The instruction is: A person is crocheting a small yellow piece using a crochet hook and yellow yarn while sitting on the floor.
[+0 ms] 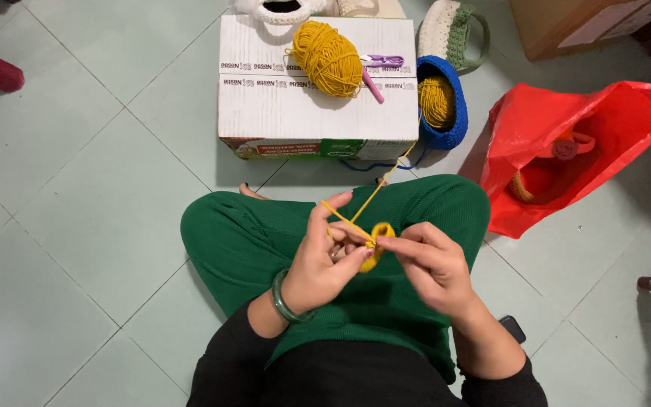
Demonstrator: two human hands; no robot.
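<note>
The left hand (325, 260) is closed around a small round piece of mustard-yellow crochet work (377, 243), pinching it between thumb and fingers, while a strand of yellow yarn (374, 192) runs over its raised forefinger. The right hand (427, 264), touching the piece from the other side, pinches at its edge; whether it holds a hook I cannot tell — the fingers hide it. Both hands hover just above the lap in green knitted trousers (258, 234).

From the forefinger the strand leads away, ahead of the hands, towards a white cardboard box (280, 113) on the tiled floor (77, 188). On the box lie a ball of mustard-yellow yarn (328, 57) and, just beside it, a pink-handled tool (374, 87). Ahead and to the right of the right hand sits a small blue crocheted basket (450, 124) with yellow yarn inside; further right, a red plastic bag (574, 151).

To work the stitch well, I judge the strand should stay evenly taut over the forefinger — and the left pinch should sit close to the working edge so the piece cannot twist.
</note>
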